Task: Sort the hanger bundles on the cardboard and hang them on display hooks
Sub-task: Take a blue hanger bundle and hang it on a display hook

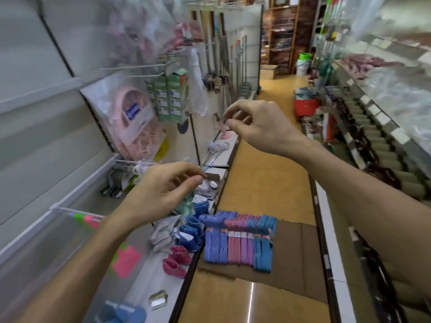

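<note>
- Hanger bundles (238, 241) lie in one row on the cardboard (291, 257) on the floor, near its left edge, touching side by side: periwinkle at the left, pink and purple in the middle, blue at the right.
- Neither hand holds a bundle; both hang in the air above the aisle.
- Left hand (161, 194) is raised over the low shelf's (149, 264) front edge, fingers loosely curled, thumb and forefinger near each other with nothing visible between them.
- Right hand (261, 127) is higher and further out, fingers likewise loosely bent, thumb tip close to the forefinger; nothing seen in it.
- Small paper bands cross each bundle near the hooks; their print is too blurred to read.
- Blue slippers (191, 231) and magenta slippers (177, 259) sit at the shelf's front edge just left of the cardboard.
- Bare display hooks (130, 67) jut from the left wall panel, beside a pink packaged item (133, 117) and green boxes (172, 96); the labels are illegible.
</note>
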The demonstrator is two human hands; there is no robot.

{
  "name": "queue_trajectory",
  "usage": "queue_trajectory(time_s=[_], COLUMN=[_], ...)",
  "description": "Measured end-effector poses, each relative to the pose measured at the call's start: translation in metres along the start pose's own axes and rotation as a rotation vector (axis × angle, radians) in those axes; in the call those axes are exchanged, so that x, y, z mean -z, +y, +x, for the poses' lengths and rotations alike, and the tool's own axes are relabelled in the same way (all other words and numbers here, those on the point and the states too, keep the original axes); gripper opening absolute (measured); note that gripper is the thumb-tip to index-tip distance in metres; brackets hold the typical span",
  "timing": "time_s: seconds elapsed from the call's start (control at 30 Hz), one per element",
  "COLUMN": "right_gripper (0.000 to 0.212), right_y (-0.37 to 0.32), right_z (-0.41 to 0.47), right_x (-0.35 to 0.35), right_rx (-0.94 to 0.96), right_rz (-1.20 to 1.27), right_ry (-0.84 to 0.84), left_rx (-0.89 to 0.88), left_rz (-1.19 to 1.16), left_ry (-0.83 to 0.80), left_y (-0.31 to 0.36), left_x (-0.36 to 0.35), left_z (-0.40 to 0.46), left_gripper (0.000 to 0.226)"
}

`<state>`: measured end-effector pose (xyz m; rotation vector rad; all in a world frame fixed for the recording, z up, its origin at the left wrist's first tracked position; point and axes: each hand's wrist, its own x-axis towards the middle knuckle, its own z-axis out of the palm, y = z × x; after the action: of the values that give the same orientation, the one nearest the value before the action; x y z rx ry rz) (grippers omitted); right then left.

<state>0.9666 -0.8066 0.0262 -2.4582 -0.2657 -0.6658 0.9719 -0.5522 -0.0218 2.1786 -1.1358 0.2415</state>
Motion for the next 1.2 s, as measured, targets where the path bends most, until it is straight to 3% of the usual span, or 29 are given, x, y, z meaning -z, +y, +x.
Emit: queue_trajectory(time_s=[0.4, 0.63, 0.93, 1.2], right_gripper=[0.022, 0.024, 0.03, 0.038], right_y=[0.152, 0.254, 0.401, 0.543], right_z=[0.041, 0.038, -0.034, -0.138], right_x=[-0.004, -0.04, -0.137, -0.284], right_rx=[-0.356, -0.61, -0.847, -0.951], right_rz=[-0.128, -0.133, -0.117, -0.068], right_ry=[0.062, 0.061, -0.053, -0.181], left_rx=[-0.032, 0.186, 0.39, 0.489], left_rz=[-0.178, -0.311, -0.279, -0.194], left_ry=[-0.221, -0.27, -0.395, -0.47], left_y=[-0.107, -0.176, -0.271, -0.362], left_x=[-0.104, -0.19, -0.336, -0.529], left_z=[0.155, 0.214, 0.203, 0.144], left_gripper=[0.015, 0.012, 0.014, 0.015])
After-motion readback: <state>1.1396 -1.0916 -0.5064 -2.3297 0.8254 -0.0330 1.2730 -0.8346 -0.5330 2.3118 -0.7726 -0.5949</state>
